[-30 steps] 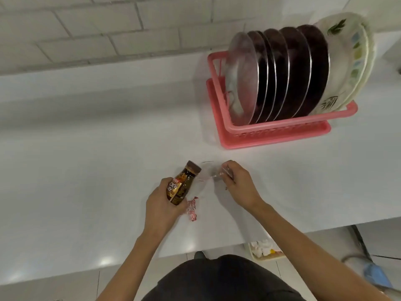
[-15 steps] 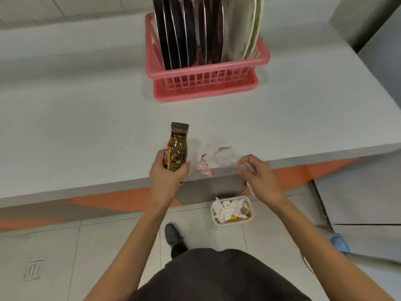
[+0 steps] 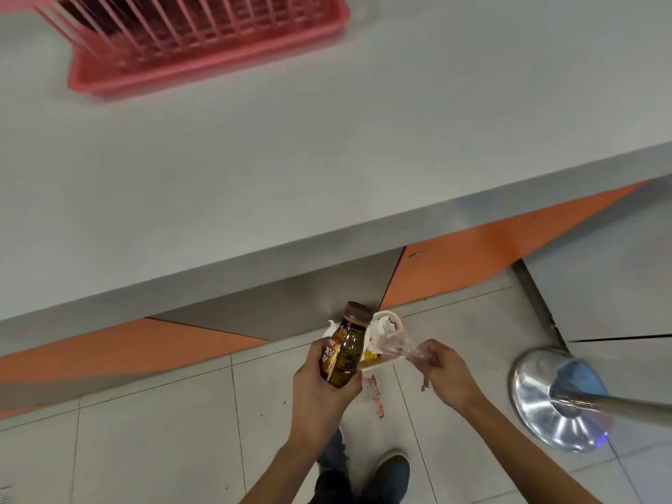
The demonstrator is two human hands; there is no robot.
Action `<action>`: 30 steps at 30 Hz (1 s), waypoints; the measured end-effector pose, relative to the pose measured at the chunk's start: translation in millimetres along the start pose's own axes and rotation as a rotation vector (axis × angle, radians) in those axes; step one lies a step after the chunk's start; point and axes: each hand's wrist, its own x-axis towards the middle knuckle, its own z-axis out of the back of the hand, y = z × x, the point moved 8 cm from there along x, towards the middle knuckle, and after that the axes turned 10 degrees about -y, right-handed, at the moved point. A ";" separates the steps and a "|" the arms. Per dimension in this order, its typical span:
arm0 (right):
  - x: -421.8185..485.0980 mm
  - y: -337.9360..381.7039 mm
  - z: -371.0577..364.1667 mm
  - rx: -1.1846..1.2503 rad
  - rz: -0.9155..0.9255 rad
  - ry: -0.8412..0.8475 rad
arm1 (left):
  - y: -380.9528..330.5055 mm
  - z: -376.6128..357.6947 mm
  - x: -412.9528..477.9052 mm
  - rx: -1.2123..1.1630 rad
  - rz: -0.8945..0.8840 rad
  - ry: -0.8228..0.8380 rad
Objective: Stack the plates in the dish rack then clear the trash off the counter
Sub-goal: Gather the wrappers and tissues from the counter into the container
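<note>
Grips a brown bottle (image 3: 347,352) in the left hand (image 3: 320,389), fingers (image 3: 351,389) clamped round its lower half, dark cap pointing up and away, label toward the camera. Pinches a crumpled clear plastic wrapper (image 3: 394,341) in the right hand (image 3: 443,372), fingers (image 3: 423,356) drawn together on one end, the rest sticking out toward the bottle. Holds both hands off the tabletop (image 3: 327,158), out past its front edge and above the floor (image 3: 145,449).

Beneath them on the floor, a small pale bin (image 3: 394,318), partly hidden by the bottle, with crumpled white paper and something yellow inside. Just under the left hand, a blurred red-and-white wrapper (image 3: 374,394); cannot tell whether hanging from the hand or lying on the tiles.

Far back on the tabletop, a pink dish rack (image 3: 203,67), blurred, with dark plates (image 3: 91,10) just showing behind its bars at the top edge. On the floor to the right, a shiny round metal base (image 3: 538,405) with a pole, something blue against it. Dark shoes (image 3: 391,471) at the bottom.
</note>
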 end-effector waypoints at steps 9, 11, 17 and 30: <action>192.2 -119.7 -162.4 -0.491 0.419 0.000 | 225.9 -172.6 183.2 0.570 -0.279 0.157; 213.8 -146.2 -203.1 -0.546 0.516 0.064 | 264.2 -206.1 197.0 0.687 -0.415 0.227; 244.1 -208.2 -256.3 -0.679 0.521 0.108 | 354.7 -242.3 211.5 0.934 -0.461 0.264; 198.1 -175.8 -119.9 0.303 0.434 -0.292 | 346.3 -248.9 222.3 1.115 -0.351 0.345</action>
